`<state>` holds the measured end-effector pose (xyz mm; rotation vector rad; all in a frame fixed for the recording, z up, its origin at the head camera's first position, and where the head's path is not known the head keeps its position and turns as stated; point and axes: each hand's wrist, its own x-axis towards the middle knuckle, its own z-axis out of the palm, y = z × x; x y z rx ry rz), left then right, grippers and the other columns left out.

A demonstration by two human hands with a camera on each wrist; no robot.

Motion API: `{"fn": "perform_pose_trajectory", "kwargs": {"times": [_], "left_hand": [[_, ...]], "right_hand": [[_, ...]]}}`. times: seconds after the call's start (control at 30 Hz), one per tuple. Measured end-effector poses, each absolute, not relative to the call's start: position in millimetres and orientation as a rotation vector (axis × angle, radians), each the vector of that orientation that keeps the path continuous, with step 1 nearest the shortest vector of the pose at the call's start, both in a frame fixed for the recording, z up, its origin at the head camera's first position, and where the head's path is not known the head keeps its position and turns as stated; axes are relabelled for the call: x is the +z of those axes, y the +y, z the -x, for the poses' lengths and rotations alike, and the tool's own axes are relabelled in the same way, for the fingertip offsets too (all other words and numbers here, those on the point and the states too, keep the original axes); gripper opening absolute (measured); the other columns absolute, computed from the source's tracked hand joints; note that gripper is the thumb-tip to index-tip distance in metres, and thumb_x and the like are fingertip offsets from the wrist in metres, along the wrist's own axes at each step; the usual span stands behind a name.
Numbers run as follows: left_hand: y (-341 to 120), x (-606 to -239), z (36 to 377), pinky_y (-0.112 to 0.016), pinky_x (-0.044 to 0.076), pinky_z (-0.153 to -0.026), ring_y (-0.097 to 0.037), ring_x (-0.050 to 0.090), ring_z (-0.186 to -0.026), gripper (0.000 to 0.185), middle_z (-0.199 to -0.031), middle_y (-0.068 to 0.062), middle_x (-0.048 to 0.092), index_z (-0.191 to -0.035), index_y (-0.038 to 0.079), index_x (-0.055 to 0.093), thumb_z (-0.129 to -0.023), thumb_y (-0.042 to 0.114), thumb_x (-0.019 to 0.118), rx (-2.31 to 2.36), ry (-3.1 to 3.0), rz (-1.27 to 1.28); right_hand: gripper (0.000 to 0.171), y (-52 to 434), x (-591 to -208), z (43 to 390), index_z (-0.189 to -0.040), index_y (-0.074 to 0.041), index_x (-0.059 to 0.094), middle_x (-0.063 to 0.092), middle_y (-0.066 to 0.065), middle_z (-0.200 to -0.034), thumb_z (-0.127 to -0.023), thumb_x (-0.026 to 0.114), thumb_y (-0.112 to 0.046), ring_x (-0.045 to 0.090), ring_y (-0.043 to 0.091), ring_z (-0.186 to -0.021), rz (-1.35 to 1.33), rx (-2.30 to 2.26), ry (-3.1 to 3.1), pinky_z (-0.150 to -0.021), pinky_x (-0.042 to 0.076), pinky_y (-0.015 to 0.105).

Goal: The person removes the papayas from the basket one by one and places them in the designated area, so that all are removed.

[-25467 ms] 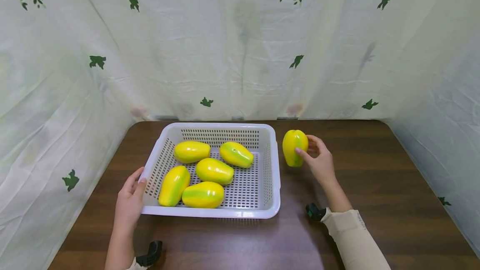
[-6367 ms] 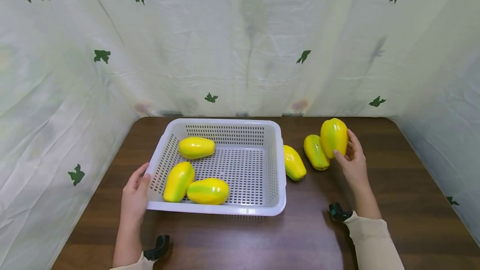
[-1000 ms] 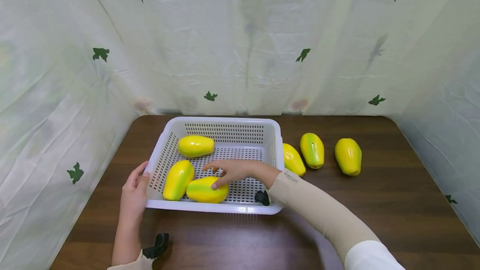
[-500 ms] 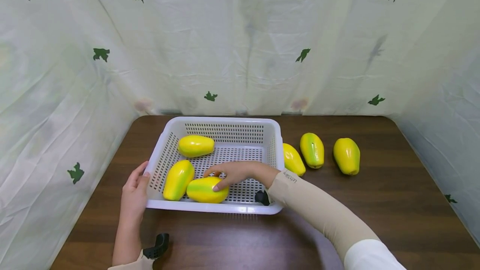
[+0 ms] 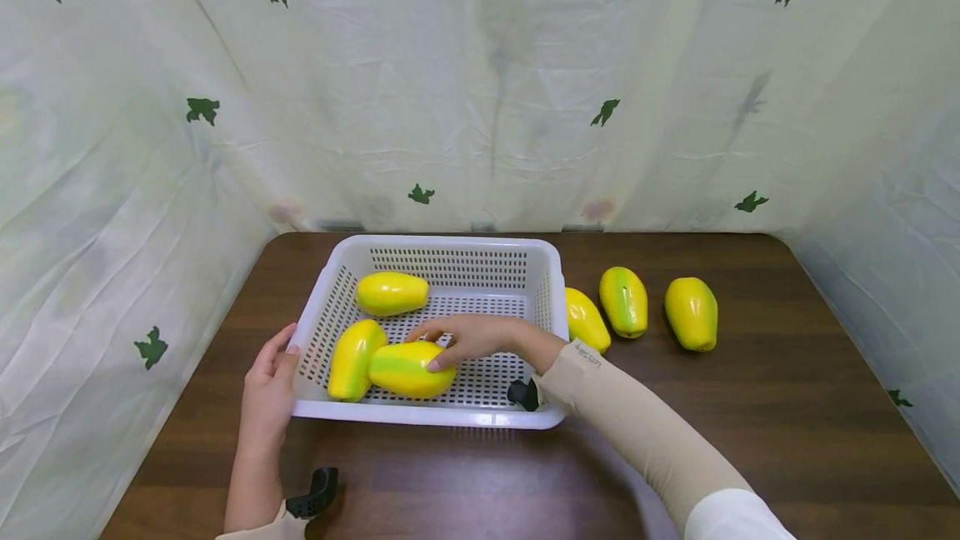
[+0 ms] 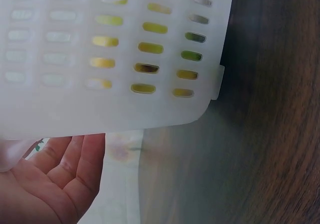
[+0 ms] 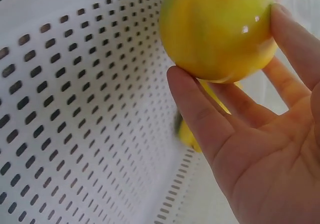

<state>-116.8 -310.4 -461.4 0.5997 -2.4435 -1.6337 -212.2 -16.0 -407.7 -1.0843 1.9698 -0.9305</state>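
Observation:
My right hand [image 5: 468, 338] reaches into the white perforated plastic basket [image 5: 491, 419] and grips a glossy yellow-green papaya [image 5: 405, 373] at its right end. The right wrist view shows thumb and fingers around this papaya [image 7: 220, 29], with the basket floor beside it. At the left end it overlaps a second papaya [image 5: 352, 365], which stands slanted. A third papaya [image 5: 392, 293] lies at the back left of the basket. My left hand [image 5: 270, 377] holds the basket's left rim, thumb on top; its fingers [image 6: 90, 159] show outside the wall in the left wrist view.
On the brown wooden table [image 5: 787, 407], right of the basket, lie a papaya [image 5: 587, 322] partly hidden by the basket wall, another papaya [image 5: 624, 302], and a farther one [image 5: 692, 315]. A pale leaf-print curtain [image 5: 480, 107] hangs behind and at both sides.
Over the longer span, papayas moved from basket to table on the right. In the last second, my right hand has closed on the front papaya and raised it slightly. The left hand stays put.

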Motion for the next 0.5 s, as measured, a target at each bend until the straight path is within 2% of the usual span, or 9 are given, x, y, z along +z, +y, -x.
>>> {"fn": "perform_pose_trajectory", "kwargs": {"times": [0.1, 0.23, 0.37, 0.5], "left_hand": [[-327.3, -490.8, 126.7, -0.03, 0.048, -0.073, -0.022, 0.05, -0.102, 0.047, -0.123, -0.005, 0.048, -0.133, 0.044, 0.035, -0.088, 0.056, 0.037, -1.609, -2.439, -0.573], [-337.1, -511.3, 133.8, -0.031, 0.046, -0.074, -0.021, 0.051, -0.1, 0.044, -0.118, -0.001, 0.05, -0.131, 0.046, 0.038, -0.088, 0.056, 0.036, -1.574, -2.407, -0.546], [-338.3, -514.0, 135.4, -0.035, 0.046, -0.075, -0.02, 0.051, -0.1, 0.044, -0.118, -0.001, 0.051, -0.131, 0.045, 0.038, -0.089, 0.056, 0.036, -1.563, -2.395, -0.538], [-337.8, -514.4, 135.5, -0.033, 0.046, -0.075, -0.02, 0.051, -0.099, 0.045, -0.117, 0.0, 0.051, -0.132, 0.044, 0.038, -0.089, 0.056, 0.036, -1.562, -2.398, -0.538]], "right_hand": [[0.048, -13.8, -406.1, 213.4, -0.131, -0.021, 0.044, 0.044, -0.008, -0.129, -0.087, 0.06, -0.025, 0.039, 0.01, -0.115, 1.084, -1.008, 1.944, -0.092, 0.036, 0.027], [0.048, -11.6, -404.8, 215.1, -0.131, -0.021, 0.043, 0.043, -0.008, -0.13, -0.087, 0.06, -0.025, 0.038, 0.01, -0.116, 1.077, -1.078, 1.949, -0.095, 0.034, 0.03], [0.049, -9.9, -404.1, 217.2, -0.132, -0.02, 0.043, 0.042, -0.009, -0.131, -0.087, 0.06, -0.025, 0.039, 0.008, -0.115, 1.081, -1.144, 1.975, -0.095, 0.034, 0.03], [0.05, -7.3, -400.7, 218.3, -0.133, -0.021, 0.043, 0.043, -0.007, -0.131, -0.086, 0.061, -0.024, 0.041, 0.008, -0.114, 1.063, -1.234, 1.994, -0.094, 0.036, 0.031]]}}
